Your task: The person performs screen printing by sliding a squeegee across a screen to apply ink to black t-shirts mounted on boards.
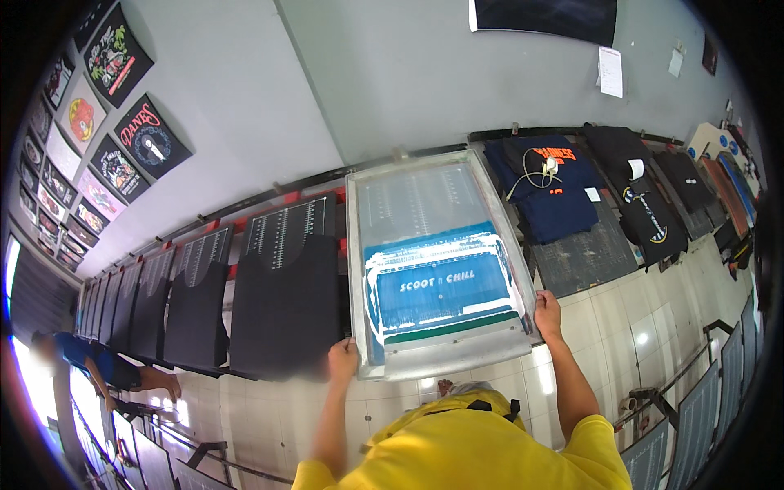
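Note:
A screen-printing frame (354, 253) with a metal rim lies before me over a printing board. Its mesh is pale at the far part and blue toward me, with white lettering and smeared white ink (371, 294) around the design. Across the near end of the mesh rests a wide squeegee (457, 347) with a grey metal holder and a green blade. My left hand (343, 359) is closed on the frame's near left corner. At the near right side, my right hand (548, 315) grips the rim, fingers partly hidden by it.
Black shirts (282, 314) cover a row of boards to the left. Folded dark shirts (555, 208) with a white cable (539, 175) lie on the right. Another person (102, 359) bends at the far left. More boards (694, 420) stand behind me, across the tiled aisle (600, 327).

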The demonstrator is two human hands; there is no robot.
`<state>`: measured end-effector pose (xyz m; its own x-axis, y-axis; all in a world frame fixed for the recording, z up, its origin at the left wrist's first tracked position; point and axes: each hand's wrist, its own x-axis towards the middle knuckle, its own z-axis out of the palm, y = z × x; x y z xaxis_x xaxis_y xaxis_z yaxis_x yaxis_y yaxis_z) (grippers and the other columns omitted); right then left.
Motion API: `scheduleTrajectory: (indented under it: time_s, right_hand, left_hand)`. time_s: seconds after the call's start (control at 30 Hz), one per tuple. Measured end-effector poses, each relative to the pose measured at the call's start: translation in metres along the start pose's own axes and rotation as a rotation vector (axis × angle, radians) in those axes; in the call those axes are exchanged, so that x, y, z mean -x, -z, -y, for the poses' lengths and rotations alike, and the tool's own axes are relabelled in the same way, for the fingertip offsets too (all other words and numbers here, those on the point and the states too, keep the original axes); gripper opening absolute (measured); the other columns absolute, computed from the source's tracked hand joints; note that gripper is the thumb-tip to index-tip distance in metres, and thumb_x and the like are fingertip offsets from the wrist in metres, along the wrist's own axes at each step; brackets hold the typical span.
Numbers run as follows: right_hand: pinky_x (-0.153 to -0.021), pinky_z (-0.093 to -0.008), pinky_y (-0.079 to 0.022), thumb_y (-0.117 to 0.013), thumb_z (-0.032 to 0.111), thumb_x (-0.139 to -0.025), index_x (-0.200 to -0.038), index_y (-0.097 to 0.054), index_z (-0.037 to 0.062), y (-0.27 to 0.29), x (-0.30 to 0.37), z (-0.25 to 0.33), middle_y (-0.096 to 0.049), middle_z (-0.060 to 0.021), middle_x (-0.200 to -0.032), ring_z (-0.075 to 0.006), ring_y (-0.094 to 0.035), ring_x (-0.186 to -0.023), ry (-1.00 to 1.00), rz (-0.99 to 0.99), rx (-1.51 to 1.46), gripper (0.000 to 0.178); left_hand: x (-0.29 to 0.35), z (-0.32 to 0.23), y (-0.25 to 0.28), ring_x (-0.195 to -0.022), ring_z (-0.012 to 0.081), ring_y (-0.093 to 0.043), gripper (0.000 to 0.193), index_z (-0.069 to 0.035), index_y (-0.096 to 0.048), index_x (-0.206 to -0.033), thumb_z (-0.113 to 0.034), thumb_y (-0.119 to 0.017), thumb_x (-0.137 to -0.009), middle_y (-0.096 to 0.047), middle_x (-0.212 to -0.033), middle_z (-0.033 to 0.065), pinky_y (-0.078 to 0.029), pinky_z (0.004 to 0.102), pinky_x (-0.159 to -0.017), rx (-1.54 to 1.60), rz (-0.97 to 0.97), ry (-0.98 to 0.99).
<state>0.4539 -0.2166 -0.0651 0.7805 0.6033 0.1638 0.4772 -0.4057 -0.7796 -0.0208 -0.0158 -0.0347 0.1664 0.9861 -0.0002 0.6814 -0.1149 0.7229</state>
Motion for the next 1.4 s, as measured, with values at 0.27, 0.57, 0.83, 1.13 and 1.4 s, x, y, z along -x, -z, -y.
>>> scheduleTrajectory:
  time_s: [0.27, 0.57, 0.83, 1.13, 1.4]
  right_hand:
    - [-0.084, -0.051, -0.049, -0.046, 0.028, -0.1, -0.097, -0.067, -0.0072, -0.014, -0.004, -0.001, -0.067, -0.0331, -0.093, -0.0508, -0.063, -0.094, -0.128, 0.005, -0.022, 0.041]
    - [-0.084, -0.0526, -0.047, -0.043, 0.033, -0.099, -0.091, -0.067, -0.0112, -0.011, -0.005, -0.013, -0.065, -0.0359, -0.09, -0.052, -0.062, -0.095, -0.205, 0.037, -0.013, 0.051]
    - [-0.073, -0.0475, -0.046, -0.042, 0.026, -0.094, -0.082, -0.063, -0.0059, -0.002, 0.024, 0.056, -0.063, -0.0285, -0.077, -0.0425, -0.063, -0.077, -0.149, 0.103, -0.255, 0.039]
    - [-0.085, -0.0439, -0.049, -0.046, 0.026, -0.096, -0.1, -0.068, -0.0049, -0.1, 0.086, 0.134, -0.068, -0.0266, -0.097, -0.0434, -0.065, -0.095, -0.041, 0.418, -0.415, 0.038]
    - [-0.092, -0.0482, -0.046, -0.043, 0.025, -0.098, -0.101, -0.064, -0.0047, -0.126, 0.116, 0.207, -0.065, -0.0285, -0.106, -0.0471, -0.059, -0.105, 0.015, 0.664, -0.451, 0.037]
  left_hand:
    - [-0.009, 0.016, 0.016, -0.068, 0.012, -0.062, 0.031, 0.008, -0.07, -0.105, -0.021, -0.057, -0.101, -0.07, -0.084, 0.0049, -0.05, 0.0281, -0.063, 0.308, 0.23, 0.284]
    - [0.005, 0.002, -0.012, -0.082, 0.0169, -0.061, 0.038, 0.009, -0.067, -0.107, -0.026, -0.053, -0.102, -0.068, -0.089, 0.0098, -0.047, 0.0337, -0.073, 0.423, -0.167, 0.234]
    - [0.027, 0.07, 0.038, -0.084, 0.0255, -0.054, 0.034, 0.003, -0.065, -0.1, -0.028, -0.05, -0.103, -0.062, -0.094, 0.0122, -0.042, 0.0397, -0.075, 0.141, -0.223, 0.039]
    - [0.117, 0.07, 0.176, -0.089, 0.0187, -0.055, 0.042, 0.007, -0.066, -0.104, -0.034, -0.056, -0.1, -0.063, -0.094, 0.0097, -0.046, 0.0343, -0.08, 0.383, -0.491, 0.389]
    - [0.206, 0.091, 0.211, -0.094, 0.0238, -0.057, 0.052, 0.009, -0.063, -0.113, -0.041, -0.058, -0.1, -0.063, -0.1, 0.015, -0.047, 0.0361, -0.085, 0.282, -0.853, 0.555]
